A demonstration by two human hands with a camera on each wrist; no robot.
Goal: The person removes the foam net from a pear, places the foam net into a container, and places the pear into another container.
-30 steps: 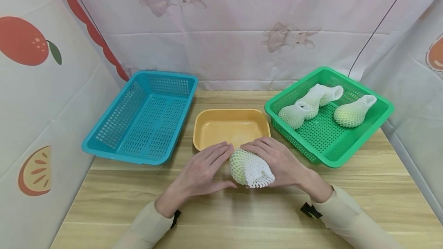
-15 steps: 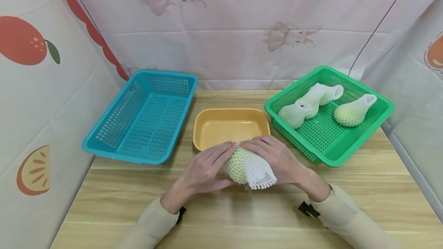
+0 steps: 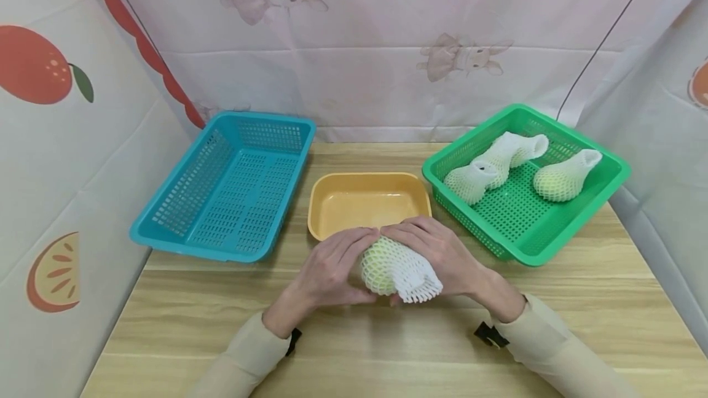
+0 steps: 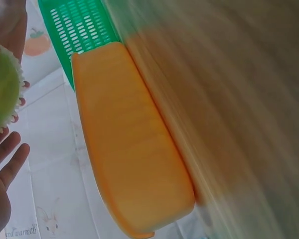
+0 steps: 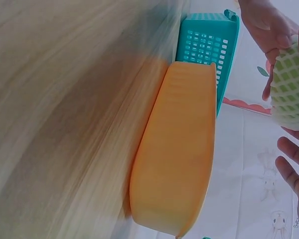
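In the head view both hands hold a pale green fruit in a white foam net sleeve, above the near side of the yellow tub. My left hand grips its left side, fingers over the top and thumb below. On the other side, my right hand grips it, its fingertips near the left ones. The sleeve's loose open end points toward me. Bare green skin of the fruit shows at the sleeve's end in the left wrist view; netting covers the fruit in the right wrist view.
At the right stands a green basket with several net-sleeved fruits in it. A blue basket stands at the left. Behind the wooden table hangs a printed cloth.
My left hand has moved slightly right and closed in on the fruit. The fruit has shifted a little left, with more of the sleeve's loose end showing. Baskets and tub have not moved.
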